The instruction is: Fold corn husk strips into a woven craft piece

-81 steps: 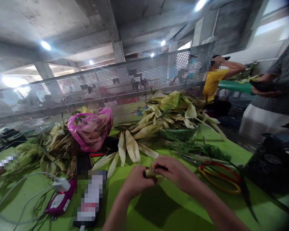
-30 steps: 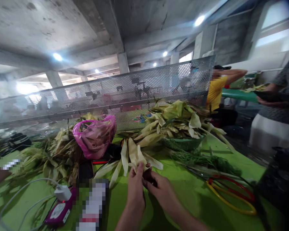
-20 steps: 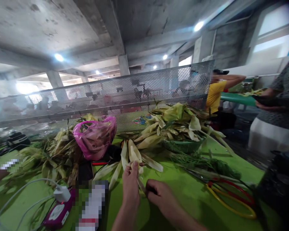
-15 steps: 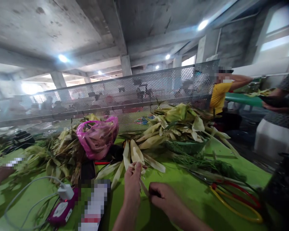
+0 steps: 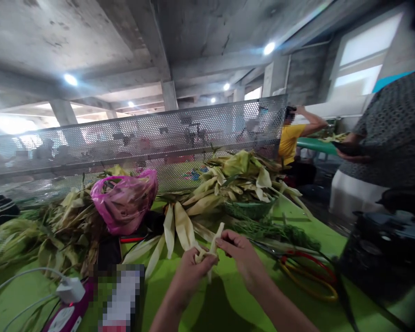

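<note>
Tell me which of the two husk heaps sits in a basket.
The heap on the right: it is piled in a green basket. The left heap, beside the pink bag, lies straight on the table.

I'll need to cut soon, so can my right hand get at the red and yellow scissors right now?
Probably yes: the scissors lie to the right of the right hand, with only bare green table between. That hand pinches a corn husk strip, though, and would have to let go first.
</note>
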Demonstrator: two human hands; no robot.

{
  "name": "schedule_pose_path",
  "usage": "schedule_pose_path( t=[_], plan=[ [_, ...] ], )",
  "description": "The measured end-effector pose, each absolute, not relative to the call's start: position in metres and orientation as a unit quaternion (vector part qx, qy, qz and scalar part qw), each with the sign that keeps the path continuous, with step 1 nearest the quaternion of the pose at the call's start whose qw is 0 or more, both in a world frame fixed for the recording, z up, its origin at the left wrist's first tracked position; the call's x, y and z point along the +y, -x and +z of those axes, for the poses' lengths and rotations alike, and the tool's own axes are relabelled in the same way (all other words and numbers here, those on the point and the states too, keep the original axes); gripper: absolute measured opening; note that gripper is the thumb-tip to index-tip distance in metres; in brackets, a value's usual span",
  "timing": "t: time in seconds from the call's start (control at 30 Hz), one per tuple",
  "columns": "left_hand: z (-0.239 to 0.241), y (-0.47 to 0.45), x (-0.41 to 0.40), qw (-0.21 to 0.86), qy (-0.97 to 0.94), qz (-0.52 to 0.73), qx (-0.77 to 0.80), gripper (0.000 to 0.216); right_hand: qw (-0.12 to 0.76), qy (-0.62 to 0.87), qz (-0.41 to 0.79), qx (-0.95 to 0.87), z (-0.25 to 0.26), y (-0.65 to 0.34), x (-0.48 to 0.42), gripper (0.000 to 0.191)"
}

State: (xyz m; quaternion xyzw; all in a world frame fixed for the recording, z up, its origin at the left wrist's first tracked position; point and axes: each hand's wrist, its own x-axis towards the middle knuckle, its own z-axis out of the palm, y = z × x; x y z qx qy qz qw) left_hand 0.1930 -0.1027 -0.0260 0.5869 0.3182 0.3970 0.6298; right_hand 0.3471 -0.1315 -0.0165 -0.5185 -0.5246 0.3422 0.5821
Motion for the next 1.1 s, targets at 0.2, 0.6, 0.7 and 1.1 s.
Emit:
schedule_pose_path(
  t=[0.2, 0.6, 0.7, 1.1],
  plan=[
    [-0.03, -0.193, -0.101, 0.573, -0.649, 0.373, 0.333, 0.019, 0.501, 0.613, 0.138, -0.595, -0.004, -0.35, -0.145, 0.032],
    [-0.034, -0.202, -0.123, 0.609, -0.686, 0.273, 0.291, 0.019, 0.508, 0.52, 0.163, -0.667, 0.005, -0.335, -0.137, 0.007],
    [-0.035, -0.204, -0.124, 0.636, -0.657, 0.267, 0.305, 0.029, 0.519, 0.516, 0.131, -0.669, 0.009, -0.339, -0.137, 0.007],
    [-0.023, -0.196, -0.108, 0.742, -0.348, 0.47, 0.329, 0.064, 0.412, 0.57, 0.164, -0.692, -0.015, -0.323, -0.148, 0.022]
  ],
)
